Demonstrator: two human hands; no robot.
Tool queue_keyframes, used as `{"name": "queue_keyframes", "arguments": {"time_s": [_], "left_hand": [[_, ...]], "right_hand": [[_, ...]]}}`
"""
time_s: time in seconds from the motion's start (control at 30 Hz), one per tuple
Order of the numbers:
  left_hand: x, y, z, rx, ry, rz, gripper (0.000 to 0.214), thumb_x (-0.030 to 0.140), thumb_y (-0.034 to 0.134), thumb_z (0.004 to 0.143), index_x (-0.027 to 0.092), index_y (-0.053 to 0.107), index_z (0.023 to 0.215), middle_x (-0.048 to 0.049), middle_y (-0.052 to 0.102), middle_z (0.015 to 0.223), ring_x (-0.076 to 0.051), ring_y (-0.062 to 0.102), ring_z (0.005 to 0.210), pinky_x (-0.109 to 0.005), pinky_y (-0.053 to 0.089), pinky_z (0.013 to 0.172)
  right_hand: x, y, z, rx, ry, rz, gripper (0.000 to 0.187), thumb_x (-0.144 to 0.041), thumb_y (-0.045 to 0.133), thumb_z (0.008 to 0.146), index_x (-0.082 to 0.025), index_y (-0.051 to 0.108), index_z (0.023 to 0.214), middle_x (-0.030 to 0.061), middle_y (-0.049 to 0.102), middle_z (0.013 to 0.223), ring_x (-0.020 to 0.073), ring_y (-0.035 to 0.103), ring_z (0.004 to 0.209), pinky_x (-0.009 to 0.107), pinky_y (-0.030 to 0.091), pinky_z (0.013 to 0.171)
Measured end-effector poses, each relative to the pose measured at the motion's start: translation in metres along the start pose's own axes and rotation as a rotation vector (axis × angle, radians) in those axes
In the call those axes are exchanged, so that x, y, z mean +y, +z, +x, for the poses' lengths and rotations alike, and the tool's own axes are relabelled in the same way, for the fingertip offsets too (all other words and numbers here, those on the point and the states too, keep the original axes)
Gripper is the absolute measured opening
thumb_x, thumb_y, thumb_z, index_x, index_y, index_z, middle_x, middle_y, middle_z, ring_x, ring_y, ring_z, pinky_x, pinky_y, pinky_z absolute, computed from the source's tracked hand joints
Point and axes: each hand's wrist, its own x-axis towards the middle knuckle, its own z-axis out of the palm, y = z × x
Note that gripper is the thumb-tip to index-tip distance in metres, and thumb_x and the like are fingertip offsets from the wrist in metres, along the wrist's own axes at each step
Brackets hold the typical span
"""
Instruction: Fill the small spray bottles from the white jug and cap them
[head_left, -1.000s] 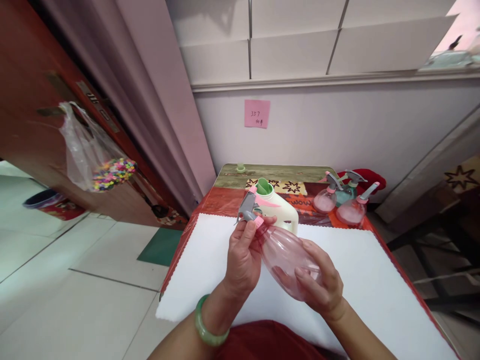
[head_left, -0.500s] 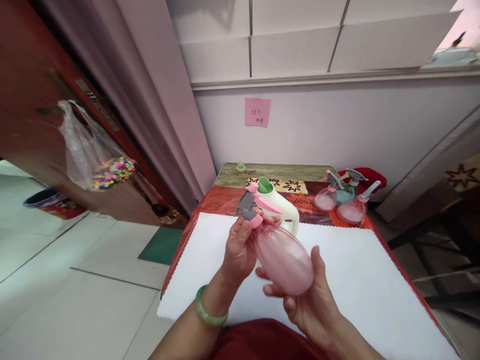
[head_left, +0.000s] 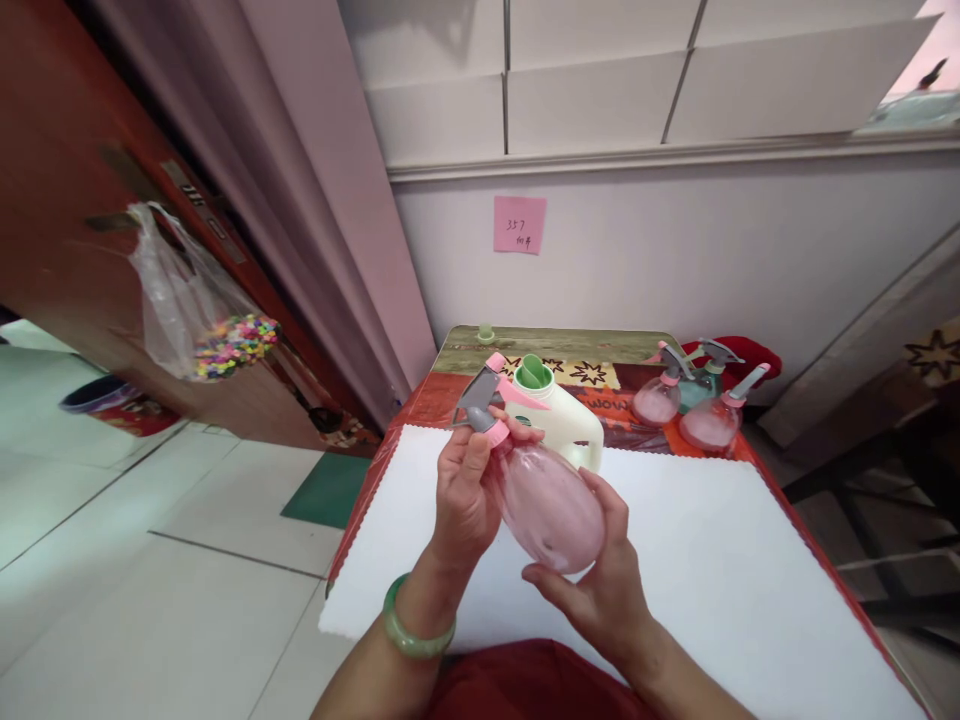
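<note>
I hold a clear pink spray bottle (head_left: 546,505) tilted over a white cloth (head_left: 720,560). My left hand (head_left: 465,495) grips its neck just below the grey and pink spray head (head_left: 480,402). My right hand (head_left: 600,580) cups the bottle's round base from below. Behind the bottle stands a cream jug with an open green spout (head_left: 559,415).
Several more spray bottles (head_left: 694,400) stand at the table's far right. A small green cap (head_left: 486,331) lies at the far edge by the wall. A plastic bag of coloured beads (head_left: 217,330) hangs on the door to the left. A pink note (head_left: 519,224) sticks to the wall.
The bottle has swung more upright and slightly left. My right hand slid from the bottle's side to under its base. The left hand keeps its hold at the neck.
</note>
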Motion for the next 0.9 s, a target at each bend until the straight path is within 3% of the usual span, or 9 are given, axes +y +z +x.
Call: {"name": "queue_keyframes", "arguments": {"time_s": [0.13, 0.23, 0.3, 0.37, 0.43, 0.53, 0.63, 0.8, 0.9], "left_hand": [[0.003, -0.009, 0.001, -0.015, -0.058, -0.011, 0.040, 0.051, 0.090, 0.076, 0.020, 0.080, 0.099, -0.0068, 0.076, 0.090, -0.029, 0.076, 0.097, -0.050, 0.050, 0.111], [0.004, -0.012, -0.001, -0.046, -0.043, 0.025, 0.040, 0.053, 0.091, 0.074, 0.020, 0.081, 0.094, -0.0082, 0.075, 0.087, -0.031, 0.076, 0.096, -0.051, 0.051, 0.109], [0.006, -0.013, -0.003, -0.070, -0.038, 0.048, 0.039, 0.055, 0.089, 0.076, 0.020, 0.081, 0.091, -0.0073, 0.072, 0.081, -0.031, 0.075, 0.091, -0.052, 0.052, 0.107], [0.008, -0.014, -0.004, -0.059, -0.029, 0.032, 0.038, 0.055, 0.087, 0.078, 0.021, 0.080, 0.092, -0.0050, 0.070, 0.078, -0.027, 0.074, 0.086, -0.051, 0.051, 0.108], [0.009, -0.017, -0.003, -0.027, -0.010, -0.001, 0.035, 0.053, 0.085, 0.082, 0.021, 0.080, 0.096, -0.0037, 0.070, 0.081, -0.024, 0.073, 0.084, -0.050, 0.050, 0.111], [0.009, -0.024, -0.001, 0.013, 0.038, 0.007, 0.029, 0.047, 0.084, 0.085, 0.020, 0.079, 0.097, -0.0040, 0.071, 0.087, -0.022, 0.073, 0.089, -0.049, 0.049, 0.113], [0.009, -0.030, -0.001, 0.037, 0.024, 0.015, 0.030, 0.045, 0.086, 0.083, 0.020, 0.079, 0.098, -0.0042, 0.072, 0.089, -0.025, 0.074, 0.094, -0.050, 0.049, 0.112], [0.013, -0.036, 0.001, -0.006, -0.041, 0.006, 0.035, 0.050, 0.086, 0.081, 0.019, 0.077, 0.095, -0.0051, 0.071, 0.085, -0.027, 0.074, 0.097, -0.051, 0.049, 0.114], [0.014, -0.043, 0.002, 0.022, -0.007, 0.029, 0.033, 0.049, 0.085, 0.083, 0.019, 0.077, 0.095, -0.0046, 0.072, 0.086, -0.024, 0.074, 0.093, -0.045, 0.050, 0.112]], "right_hand": [[-0.009, -0.006, 0.014, -0.344, 0.550, 0.535, 0.096, -0.093, 0.066, 0.071, -0.017, 0.062, 0.130, 0.0100, 0.075, 0.090, 0.0181, 0.066, 0.052, 0.027, 0.051, 0.041], [-0.011, -0.004, 0.020, -0.629, 1.039, 0.903, 0.106, -0.106, 0.042, 0.071, -0.012, 0.072, 0.108, 0.0079, 0.071, 0.067, 0.0121, 0.055, 0.039, 0.017, 0.033, 0.031], [-0.009, -0.001, 0.020, -0.772, 1.178, 0.982, 0.110, -0.109, 0.038, 0.067, -0.009, 0.074, 0.099, 0.0064, 0.067, 0.058, 0.0117, 0.052, 0.037, 0.015, 0.030, 0.029], [-0.007, 0.005, 0.019, -0.783, 1.198, 0.916, 0.114, -0.110, 0.032, 0.067, -0.008, 0.074, 0.096, 0.0084, 0.067, 0.058, 0.0133, 0.053, 0.037, 0.018, 0.032, 0.028], [-0.007, 0.011, 0.017, -0.569, 1.068, 0.751, 0.109, -0.106, 0.032, 0.075, -0.009, 0.072, 0.107, 0.0105, 0.071, 0.066, 0.0160, 0.059, 0.043, 0.021, 0.041, 0.031], [-0.006, 0.017, 0.014, -0.217, 0.612, 0.458, 0.089, -0.088, 0.064, 0.079, -0.021, 0.057, 0.138, 0.0112, 0.077, 0.101, 0.0217, 0.073, 0.073, 0.030, 0.062, 0.053], [-0.006, 0.017, 0.013, -0.191, 0.284, 0.245, 0.107, -0.058, 0.099, 0.056, -0.028, 0.048, 0.144, 0.0128, 0.068, 0.136, 0.0278, 0.073, 0.108, 0.037, 0.067, 0.081], [-0.011, 0.016, 0.015, -0.436, 0.630, 0.555, 0.087, -0.077, 0.083, 0.066, -0.023, 0.060, 0.129, 0.0072, 0.073, 0.100, 0.0144, 0.066, 0.053, 0.025, 0.054, 0.042], [-0.010, 0.021, 0.016, -0.507, 0.784, 0.706, 0.083, -0.086, 0.071, 0.073, -0.020, 0.064, 0.123, 0.0046, 0.071, 0.081, 0.0128, 0.063, 0.047, 0.019, 0.046, 0.038]]}}
